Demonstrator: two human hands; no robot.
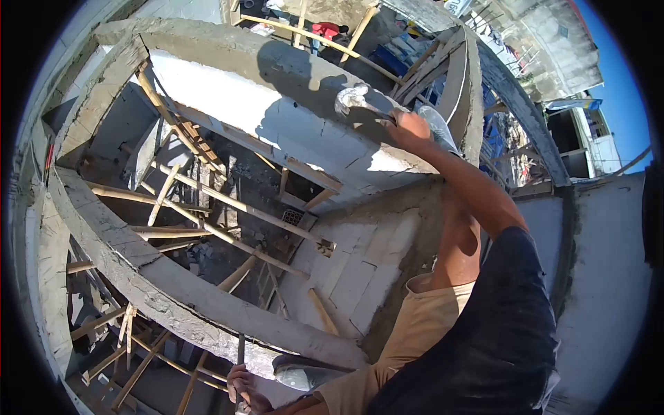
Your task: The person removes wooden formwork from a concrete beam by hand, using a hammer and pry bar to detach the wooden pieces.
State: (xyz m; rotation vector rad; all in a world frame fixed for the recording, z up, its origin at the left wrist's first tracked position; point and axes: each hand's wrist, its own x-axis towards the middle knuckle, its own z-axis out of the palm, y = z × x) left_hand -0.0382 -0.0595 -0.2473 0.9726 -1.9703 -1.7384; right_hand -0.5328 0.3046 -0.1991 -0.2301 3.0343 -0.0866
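Observation:
My right hand (pixel 409 130) is raised at the upper right and closed around the handle of a hammer (pixel 351 99). The hammer's pale, dusty head points left, in front of the concrete wall top. Low in the view, my left hand (pixel 246 389) grips a dark metal rod like a chisel (pixel 241 351). The rod stands nearly upright, with its upper end against the rough side of a curved concrete beam (pixel 207 290). One boot (pixel 299 377) rests on that beam near my left hand; the other boot (pixel 437 128) is by my right hand.
Below the beams is a deep opening crossed by bamboo poles (pixel 235 200). A white block wall (pixel 214 86) runs along its far side, with paler blocks (pixel 360 277) nearer my legs. Another person in red (pixel 325 30) is on the ground beyond the wall.

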